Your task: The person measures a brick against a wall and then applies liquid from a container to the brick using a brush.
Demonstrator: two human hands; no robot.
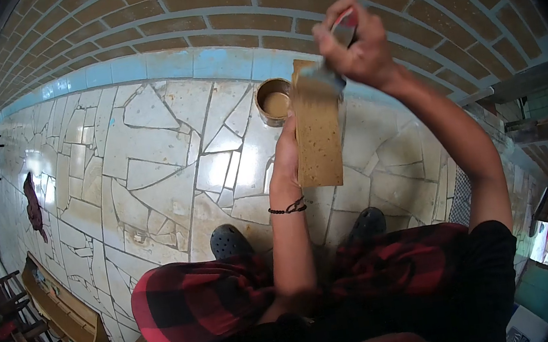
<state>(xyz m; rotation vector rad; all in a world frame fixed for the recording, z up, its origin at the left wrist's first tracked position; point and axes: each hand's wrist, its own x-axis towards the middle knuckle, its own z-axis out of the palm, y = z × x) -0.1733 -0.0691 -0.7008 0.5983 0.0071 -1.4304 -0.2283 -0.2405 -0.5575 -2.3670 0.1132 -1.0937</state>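
Right grip (354, 41) closed on brush (333, 71) at board (317, 135) top; left grip (286, 159) clasps board; tin (274, 101) behind

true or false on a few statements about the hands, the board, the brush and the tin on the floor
1. The left hand holds the wooden board upright. True.
2. The right hand is empty. False: it grips a brush at the board's top edge.
3. The open tin sits on the tiled floor beyond the board. True.
4. The tin has a lid on. False: it is open, with brown liquid inside.
5. The person is barefoot. False: dark clogs are on the feet.
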